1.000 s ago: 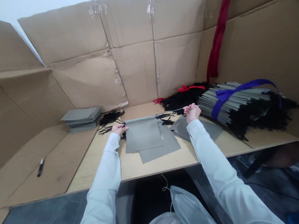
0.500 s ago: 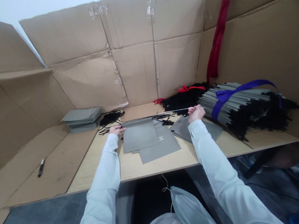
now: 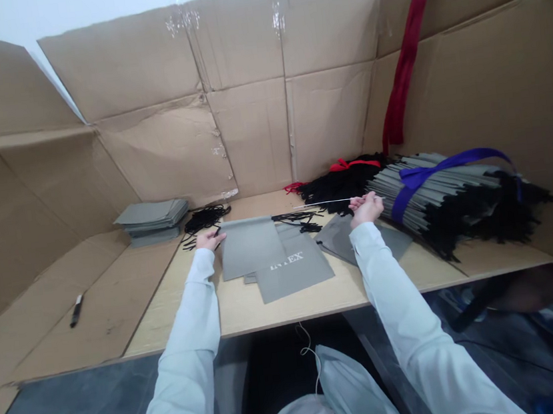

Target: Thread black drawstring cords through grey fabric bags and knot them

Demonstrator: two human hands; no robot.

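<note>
While a thin white wire (image 3: pixel 326 202) is pinched in the closed right hand (image 3: pixel 366 209), the half-curled left hand (image 3: pixel 209 240) is held at the left end of the top hem of a grey fabric bag (image 3: pixel 248 247), though its grip cannot be confirmed. The wire should be kept straight and level with the hem, with the bag flat on the wooden table (image 3: pixel 188 312), overlapping an INTEX-printed bag (image 3: pixel 295 278).
</note>
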